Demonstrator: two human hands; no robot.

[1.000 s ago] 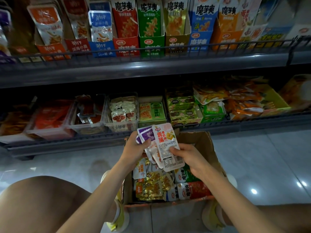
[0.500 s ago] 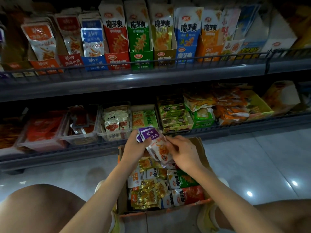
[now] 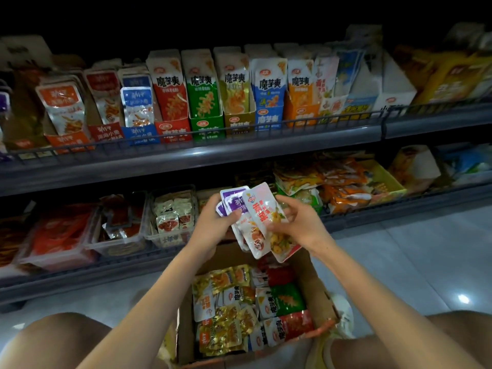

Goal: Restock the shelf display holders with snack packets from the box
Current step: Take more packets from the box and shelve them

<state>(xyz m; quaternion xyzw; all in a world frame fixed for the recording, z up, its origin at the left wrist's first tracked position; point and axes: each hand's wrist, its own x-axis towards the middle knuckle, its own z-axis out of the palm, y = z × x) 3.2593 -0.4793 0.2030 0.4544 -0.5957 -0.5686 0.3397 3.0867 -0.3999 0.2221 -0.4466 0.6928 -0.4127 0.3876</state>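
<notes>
My left hand point(image 3: 213, 225) grips a fanned stack of snack packets point(image 3: 253, 222), purple-topped ones behind and a white and pink one in front. My right hand point(image 3: 298, 222) holds the right side of the same stack, fingers curled round the front packets. Both hands are raised above the open cardboard box point(image 3: 316, 283) on the floor, which holds several gold, green, red and white packets point(image 3: 239, 307). Behind the hands runs the lower shelf with clear display holders point(image 3: 170, 217). The upper shelf carries upright carton holders point(image 3: 202, 94) of packets.
A yellow tray point(image 3: 386, 177) heaped with orange packets sits on the lower shelf to the right. Clear bins with red packets point(image 3: 61, 233) stand at the left. Wire rails point(image 3: 239, 129) front both shelves. My knees flank the box on the shiny tiled floor point(image 3: 412, 262).
Both hands rose with the packet stack toward the lower shelf. The right hand moved from a single packet's lower edge to the stack's right side. The view tilted upward.
</notes>
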